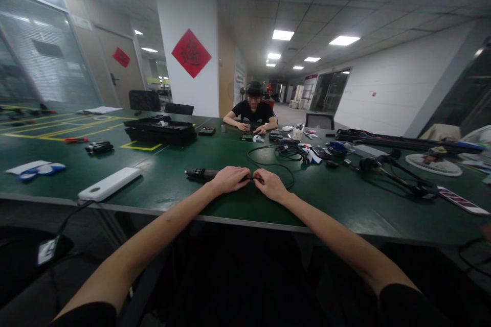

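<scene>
Near the middle of the green table's front edge, a dark, slim cylindrical tool with a metallic tip lies lengthwise, its tip toward the table's left edge. The left hand has its grip closed over the tool's rear end. Just beside it, the right hand pinches a thin black cable between thumb and fingers; the cable curves behind that hand. Toward the table's front left corner lies a long white plastic box.
</scene>
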Motion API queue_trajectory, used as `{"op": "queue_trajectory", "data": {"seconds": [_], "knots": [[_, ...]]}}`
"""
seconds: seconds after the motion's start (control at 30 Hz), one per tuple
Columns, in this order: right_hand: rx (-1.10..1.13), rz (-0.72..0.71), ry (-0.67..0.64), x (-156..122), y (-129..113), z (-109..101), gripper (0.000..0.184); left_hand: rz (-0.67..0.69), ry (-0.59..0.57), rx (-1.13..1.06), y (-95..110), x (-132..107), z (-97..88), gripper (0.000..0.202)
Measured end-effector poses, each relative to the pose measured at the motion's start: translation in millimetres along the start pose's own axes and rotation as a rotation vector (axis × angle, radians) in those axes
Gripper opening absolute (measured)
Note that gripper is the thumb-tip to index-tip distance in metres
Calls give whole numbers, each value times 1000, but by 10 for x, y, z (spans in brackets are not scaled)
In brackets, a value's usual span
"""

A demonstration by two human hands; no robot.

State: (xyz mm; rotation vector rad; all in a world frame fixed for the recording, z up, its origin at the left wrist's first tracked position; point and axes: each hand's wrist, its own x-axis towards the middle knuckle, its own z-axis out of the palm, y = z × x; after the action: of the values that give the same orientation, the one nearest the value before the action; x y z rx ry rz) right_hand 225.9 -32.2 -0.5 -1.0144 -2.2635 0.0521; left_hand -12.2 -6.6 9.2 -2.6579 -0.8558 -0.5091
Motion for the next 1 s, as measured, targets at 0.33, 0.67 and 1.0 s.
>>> {"op": "queue_trajectory", "data": {"seconds": [0.33, 0.67, 1.0], "knots": [[-6, 3, -1, 0, -1, 3, 12, 6, 8, -1, -10, -9, 11, 21], [-8, 7, -6, 3, 6, 6, 12, -12, 1, -5, 3, -2, 9, 22], [-29, 3, -15, 8, -6, -6, 11, 8, 2, -7, 2, 0, -7, 20]]}}
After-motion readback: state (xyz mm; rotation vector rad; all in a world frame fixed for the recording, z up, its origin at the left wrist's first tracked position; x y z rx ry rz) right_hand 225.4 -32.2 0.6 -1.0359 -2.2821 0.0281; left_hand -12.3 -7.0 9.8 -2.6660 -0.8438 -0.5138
